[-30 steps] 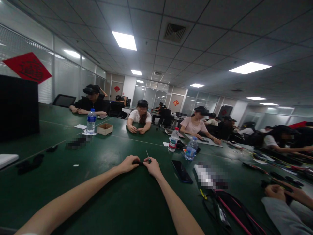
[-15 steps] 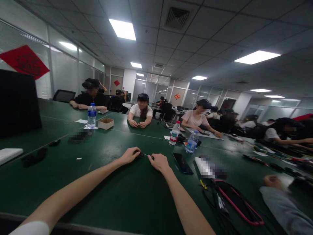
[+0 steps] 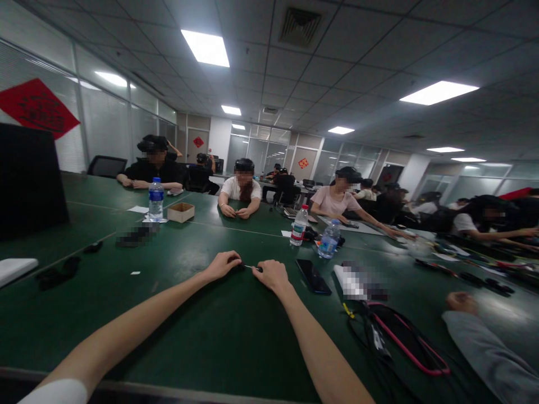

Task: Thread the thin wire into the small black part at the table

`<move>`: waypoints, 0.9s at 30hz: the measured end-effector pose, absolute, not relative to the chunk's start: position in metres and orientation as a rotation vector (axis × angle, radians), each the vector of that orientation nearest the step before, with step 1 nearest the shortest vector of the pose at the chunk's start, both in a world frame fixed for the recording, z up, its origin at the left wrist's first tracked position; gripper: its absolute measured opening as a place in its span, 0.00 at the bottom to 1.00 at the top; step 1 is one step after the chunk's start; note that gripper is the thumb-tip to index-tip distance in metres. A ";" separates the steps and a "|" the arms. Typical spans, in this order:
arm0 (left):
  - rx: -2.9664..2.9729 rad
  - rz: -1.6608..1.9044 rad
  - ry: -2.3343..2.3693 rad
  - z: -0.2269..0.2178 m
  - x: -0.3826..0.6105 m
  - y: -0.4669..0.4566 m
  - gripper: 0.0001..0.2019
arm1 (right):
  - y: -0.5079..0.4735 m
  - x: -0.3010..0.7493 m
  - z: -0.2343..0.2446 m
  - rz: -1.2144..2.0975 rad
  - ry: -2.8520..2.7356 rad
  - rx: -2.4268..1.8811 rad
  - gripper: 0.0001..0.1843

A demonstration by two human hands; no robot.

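Observation:
My left hand (image 3: 222, 265) and my right hand (image 3: 272, 274) rest far out on the green table (image 3: 202, 331), fingers curled. Between them runs a thin light strip (image 3: 251, 267), like a small tie or wire. The left hand pinches a small dark piece at one end of it; the right hand pinches the other end. What the dark piece is I cannot make out.
A black phone (image 3: 314, 276) lies just right of my right hand. Two water bottles (image 3: 298, 226) (image 3: 329, 239) stand beyond it, a third (image 3: 155, 199) and a cardboard box (image 3: 181, 212) at the far left. Pink-edged black gear (image 3: 400, 342) and a neighbour's sleeve (image 3: 484, 348) lie right. Several people sit opposite.
My hands have drawn apart a little, so the thin strip now shows stretched between them. The view has tilted down slightly. The neighbour's hand at right has shifted.

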State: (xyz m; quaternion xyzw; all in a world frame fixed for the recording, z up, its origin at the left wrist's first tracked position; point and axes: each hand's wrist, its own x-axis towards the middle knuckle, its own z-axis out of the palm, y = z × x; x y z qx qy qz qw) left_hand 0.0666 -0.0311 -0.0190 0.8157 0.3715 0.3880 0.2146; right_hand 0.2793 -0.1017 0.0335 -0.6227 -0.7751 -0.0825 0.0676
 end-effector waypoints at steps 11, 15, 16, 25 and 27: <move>2.047 1.026 0.848 -0.030 0.064 -0.020 0.15 | -0.104 0.273 0.033 -0.354 -2.392 -1.830 0.27; 1.947 1.026 0.854 -0.031 0.064 -0.016 0.17 | -0.108 0.268 0.033 -0.356 -2.427 -1.838 0.27; 1.926 1.027 0.853 -0.032 0.063 -0.015 0.18 | -0.109 0.267 0.032 -0.352 -2.439 -1.831 0.27; 1.807 0.977 0.725 -0.027 0.058 -0.014 0.20 | -0.115 0.258 0.024 -0.352 -2.401 -1.790 0.29; 1.805 0.950 0.725 -0.024 0.057 -0.017 0.20 | -0.114 0.258 0.022 -0.351 -2.404 -1.777 0.29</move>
